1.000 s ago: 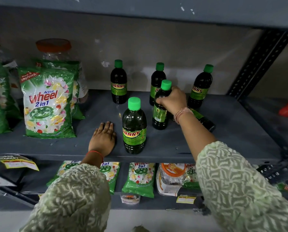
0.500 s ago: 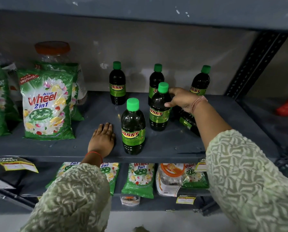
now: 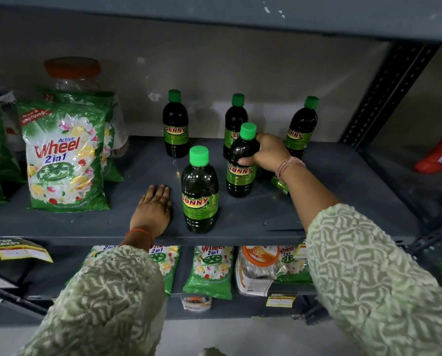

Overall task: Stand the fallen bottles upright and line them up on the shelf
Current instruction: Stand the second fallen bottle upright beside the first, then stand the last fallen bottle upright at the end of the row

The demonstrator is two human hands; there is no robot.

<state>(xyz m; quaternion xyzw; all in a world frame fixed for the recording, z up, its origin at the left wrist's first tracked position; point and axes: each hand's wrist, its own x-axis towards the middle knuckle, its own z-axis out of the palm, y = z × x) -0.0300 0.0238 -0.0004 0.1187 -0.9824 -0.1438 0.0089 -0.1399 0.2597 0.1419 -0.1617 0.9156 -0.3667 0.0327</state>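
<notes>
Several dark bottles with green caps and "SUNNY" labels stand on the grey shelf (image 3: 325, 201). Three stand along the back: left (image 3: 175, 124), middle (image 3: 235, 116) and right (image 3: 301, 127). One bottle (image 3: 200, 194) stands near the front edge. My right hand (image 3: 268, 152) wraps the shoulder of another upright bottle (image 3: 240, 173) in the middle. A fallen bottle (image 3: 280, 185) lies behind my right wrist, mostly hidden. My left hand (image 3: 153, 209) rests flat on the shelf, just left of the front bottle.
Green "Wheel" detergent packets (image 3: 65, 160) and a jar with an orange lid (image 3: 73, 70) fill the shelf's left side. A perforated upright post (image 3: 384, 91) bounds the right. The lower shelf holds more packets (image 3: 209, 268) and a jar (image 3: 258, 268). A red object (image 3: 441, 152) lies far right.
My right hand slid from the middle bottle's top to its right side and now wraps its shoulder. The bottle's label turned to face front. My left hand stayed flat.
</notes>
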